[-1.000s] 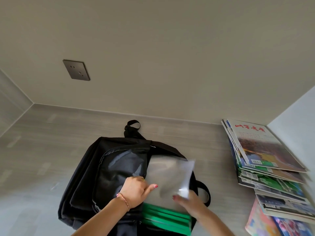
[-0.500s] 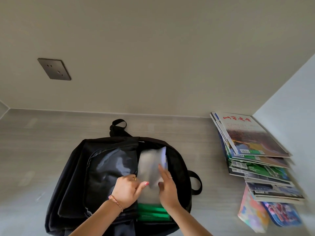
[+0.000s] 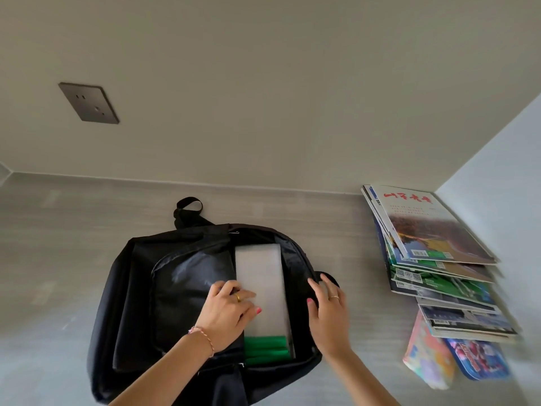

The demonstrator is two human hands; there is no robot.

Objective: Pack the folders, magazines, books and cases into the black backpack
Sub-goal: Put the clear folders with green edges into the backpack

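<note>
Two hands: our left hand [image 3: 227, 310] grips the black fabric backpack [image 3: 187, 303] flap; our right hand [image 3: 329, 313] hovers, fingers relaxed.
Folder: translucent grey plastic folder [image 3: 262, 285] lies inside, over green folders [image 3: 265, 347].
Magazines: glossy stack [image 3: 433, 259] on the surface, right.

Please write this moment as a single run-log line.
left hand: holds backpack flap | right hand: open at backpack rim | clear folder: inside | magazines: unpacked
</note>
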